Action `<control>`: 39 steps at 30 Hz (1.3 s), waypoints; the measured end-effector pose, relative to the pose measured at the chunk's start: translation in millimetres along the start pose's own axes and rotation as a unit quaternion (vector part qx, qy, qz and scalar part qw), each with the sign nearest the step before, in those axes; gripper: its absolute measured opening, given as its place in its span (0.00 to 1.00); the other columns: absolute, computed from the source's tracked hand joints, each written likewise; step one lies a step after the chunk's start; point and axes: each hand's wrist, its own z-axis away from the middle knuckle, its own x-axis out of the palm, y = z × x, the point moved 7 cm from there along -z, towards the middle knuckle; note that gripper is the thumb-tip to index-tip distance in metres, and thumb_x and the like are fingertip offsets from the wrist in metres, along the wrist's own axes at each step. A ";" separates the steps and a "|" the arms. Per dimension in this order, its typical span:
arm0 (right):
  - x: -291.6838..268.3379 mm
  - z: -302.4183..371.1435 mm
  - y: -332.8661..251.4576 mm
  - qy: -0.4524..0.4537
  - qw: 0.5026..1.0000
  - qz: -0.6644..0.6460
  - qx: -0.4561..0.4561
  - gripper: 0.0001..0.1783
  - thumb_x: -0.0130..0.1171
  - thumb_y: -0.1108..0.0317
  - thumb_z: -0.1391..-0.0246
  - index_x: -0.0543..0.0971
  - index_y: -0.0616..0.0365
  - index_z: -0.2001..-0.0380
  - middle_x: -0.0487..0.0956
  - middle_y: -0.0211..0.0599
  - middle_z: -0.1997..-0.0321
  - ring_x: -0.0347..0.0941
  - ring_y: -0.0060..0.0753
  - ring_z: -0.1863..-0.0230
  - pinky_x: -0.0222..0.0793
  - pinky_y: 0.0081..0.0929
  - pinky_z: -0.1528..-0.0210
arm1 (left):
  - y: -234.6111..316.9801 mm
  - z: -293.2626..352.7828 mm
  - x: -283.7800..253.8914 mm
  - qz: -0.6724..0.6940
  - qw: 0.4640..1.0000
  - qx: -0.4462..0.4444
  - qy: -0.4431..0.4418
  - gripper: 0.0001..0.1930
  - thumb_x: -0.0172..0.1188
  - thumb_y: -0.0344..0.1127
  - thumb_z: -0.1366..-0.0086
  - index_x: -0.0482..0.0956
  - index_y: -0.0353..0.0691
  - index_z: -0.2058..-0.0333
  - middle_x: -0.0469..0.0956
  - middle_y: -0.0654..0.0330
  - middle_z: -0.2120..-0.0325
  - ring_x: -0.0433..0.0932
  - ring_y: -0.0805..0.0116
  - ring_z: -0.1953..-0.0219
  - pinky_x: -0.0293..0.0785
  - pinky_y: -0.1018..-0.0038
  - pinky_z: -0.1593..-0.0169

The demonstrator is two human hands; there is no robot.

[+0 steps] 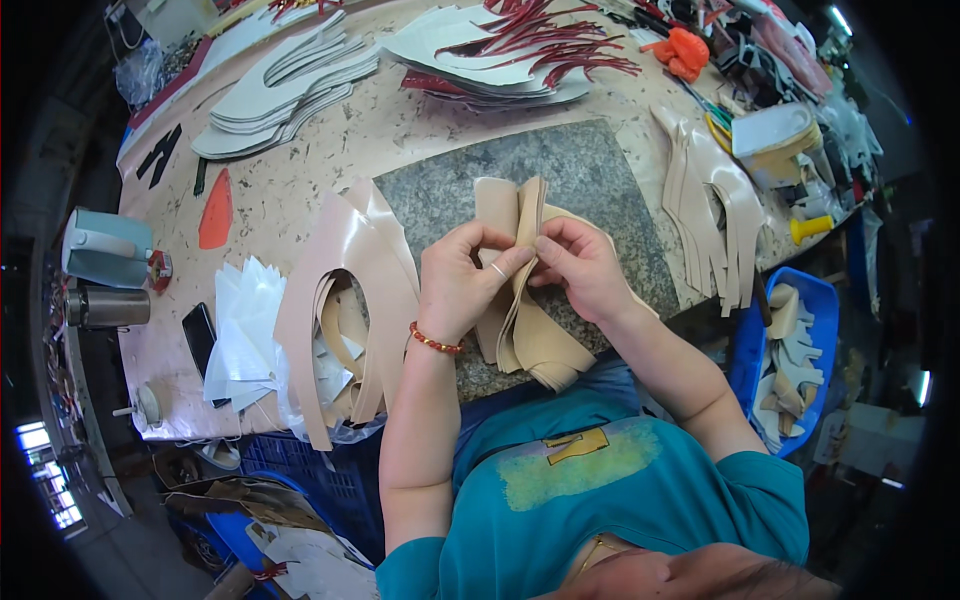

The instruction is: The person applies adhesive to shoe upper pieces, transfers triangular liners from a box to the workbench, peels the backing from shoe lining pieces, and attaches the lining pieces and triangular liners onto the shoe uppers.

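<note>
Both hands meet over a dark stone slab (420,215), pinching a folded tan leather piece (530,205) that stands up between them. My left hand (470,270) closes its thumb and fingers on the left side of the fold. From the right, my right hand (580,262) grips the same fold with thumb and bent fingers. The lower end of the leather spreads and curls toward me near the slab's front edge. Left of the slab lies a stack of glossy beige cut leather pieces (385,330) with curved openings, beside white sheets (247,320).
More beige pieces (690,210) lie to the right, near a yellow spool (811,229). White cut stacks (290,90) and red-edged ones (500,60) sit at the back. A blue basket (820,350) holds scraps. A phone (200,335), steel cup (110,307) and mug (105,245) stand left.
</note>
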 end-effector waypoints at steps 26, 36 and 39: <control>13.0 11.5 -19.1 0.035 0.953 0.268 -0.136 0.18 0.56 0.64 0.46 0.67 0.64 0.57 0.75 0.38 0.67 0.71 0.27 0.67 0.69 0.26 0.63 | -15.0 2.0 23.5 0.091 0.991 -0.050 -0.082 0.15 0.58 0.28 0.41 0.74 0.31 0.55 0.78 0.57 0.66 0.78 0.69 0.65 0.74 0.74 0.59; -15.5 46.2 -103.4 0.060 0.819 0.507 -0.262 0.16 0.53 0.71 0.50 0.72 0.64 0.56 0.75 0.50 0.63 0.73 0.54 0.62 0.69 0.42 0.60 | -8.3 0.0 15.1 -0.010 0.999 0.045 -0.001 0.19 0.49 0.22 0.40 0.71 0.33 0.49 0.77 0.54 0.56 0.76 0.68 0.53 0.69 0.74 0.49; -73.2 98.3 -162.4 0.112 0.812 0.495 -0.288 0.16 0.54 0.76 0.55 0.77 0.67 0.59 0.73 0.40 0.66 0.70 0.34 0.63 0.66 0.24 0.60 | -12.2 -2.9 -1.1 0.031 0.997 0.008 0.069 0.21 0.47 0.22 0.36 0.65 0.31 0.43 0.75 0.50 0.53 0.75 0.64 0.50 0.68 0.72 0.46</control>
